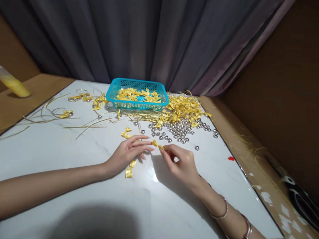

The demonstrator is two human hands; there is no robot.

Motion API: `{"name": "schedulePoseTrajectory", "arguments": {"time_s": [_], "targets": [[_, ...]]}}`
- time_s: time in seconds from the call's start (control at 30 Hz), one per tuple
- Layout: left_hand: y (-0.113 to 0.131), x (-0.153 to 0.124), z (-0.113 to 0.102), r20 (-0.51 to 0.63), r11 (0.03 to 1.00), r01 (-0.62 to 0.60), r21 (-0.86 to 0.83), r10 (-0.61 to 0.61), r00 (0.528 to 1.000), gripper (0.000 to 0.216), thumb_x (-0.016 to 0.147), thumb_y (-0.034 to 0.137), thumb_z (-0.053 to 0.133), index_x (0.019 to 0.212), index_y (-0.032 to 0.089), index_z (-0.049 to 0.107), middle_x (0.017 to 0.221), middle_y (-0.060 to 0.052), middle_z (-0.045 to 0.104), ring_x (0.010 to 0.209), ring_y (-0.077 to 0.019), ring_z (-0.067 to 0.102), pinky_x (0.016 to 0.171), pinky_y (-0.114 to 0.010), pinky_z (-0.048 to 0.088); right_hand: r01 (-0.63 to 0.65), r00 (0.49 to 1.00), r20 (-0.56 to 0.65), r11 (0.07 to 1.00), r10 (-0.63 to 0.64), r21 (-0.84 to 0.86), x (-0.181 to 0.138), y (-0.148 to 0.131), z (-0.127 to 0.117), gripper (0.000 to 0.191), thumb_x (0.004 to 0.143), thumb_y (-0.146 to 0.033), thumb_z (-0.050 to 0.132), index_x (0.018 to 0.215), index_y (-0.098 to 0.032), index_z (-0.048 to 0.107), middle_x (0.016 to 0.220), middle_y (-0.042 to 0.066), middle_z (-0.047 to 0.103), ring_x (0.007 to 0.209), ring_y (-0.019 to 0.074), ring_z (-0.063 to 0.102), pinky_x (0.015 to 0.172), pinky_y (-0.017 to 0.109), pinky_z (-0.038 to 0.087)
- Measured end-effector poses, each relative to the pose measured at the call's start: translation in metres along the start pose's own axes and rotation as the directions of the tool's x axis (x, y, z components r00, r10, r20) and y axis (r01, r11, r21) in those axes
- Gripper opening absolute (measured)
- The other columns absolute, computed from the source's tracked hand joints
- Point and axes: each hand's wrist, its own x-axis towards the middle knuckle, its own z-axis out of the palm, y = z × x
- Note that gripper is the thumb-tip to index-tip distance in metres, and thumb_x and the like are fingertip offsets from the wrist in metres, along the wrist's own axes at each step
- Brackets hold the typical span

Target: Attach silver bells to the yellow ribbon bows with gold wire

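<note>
Materials and finishes: work surface with yellow bows.
Bow [158,144] at centre: yellow ribbon cloth, satin sheen. Table top [65,157]: white, faint marble veining, smooth, glossy, reflects light. Basket [137,94] at 12 o'clock: turquoise plastic, perforated walls, slight gloss. Beads [180,129] at 1 o'clock: silver, metal look, polished, bright highlights. Curtain [143,35] beyond the basket: grey cloth, matt, hangs in soft folds. Side boards [285,87] at 3 o'clock: brown, matt, cardboard-like. Bracelets [222,211] at 5 o'clock: thin, silvery, shiny.
</note>
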Motion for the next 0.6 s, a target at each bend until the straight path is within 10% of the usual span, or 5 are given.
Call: {"name": "schedulePoseTrajectory", "arguments": {"time_s": [0.2, 0.6], "targets": [[-0.002, -0.005, 0.002, 0.212, 0.996, 0.027, 0.088, -0.045, 0.976, 0.032, 0.08, 0.033, 0.063, 0.107, 0.017, 0.066, 0.11, -0.009, 0.067, 0.101, -0.0203, 0.061, 0.092, -0.031, 0.045, 0.264, 0.954, 0.171, 0.96, -0.246, -0.093, -0.008, 0.0, 0.01, 0.018, 0.089, -0.022, 0.046, 0.084, -0.013, 0.061, 0.069, 0.005, 0.061, 0.052, 0.0101, 0.049, 0.049, 0.023, 0.038], [-0.005, 0.006, -0.001, 0.105, 0.975, 0.182, -0.129, -0.169, 0.98, 0.024, 0.078, 0.031, 0.066, 0.089, 0.011, 0.069, 0.092, -0.011, 0.072, 0.088, -0.0199, 0.066, 0.079, -0.03, 0.05, -0.194, 0.98, -0.018, 0.977, 0.196, 0.083, 0.003, -0.008, -0.004, 0.019, 0.078, -0.031, 0.06, 0.07, -0.015, 0.063, 0.06, 0.002, 0.062, 0.05, 0.0104, 0.052, 0.049, 0.023, 0.041]]}}
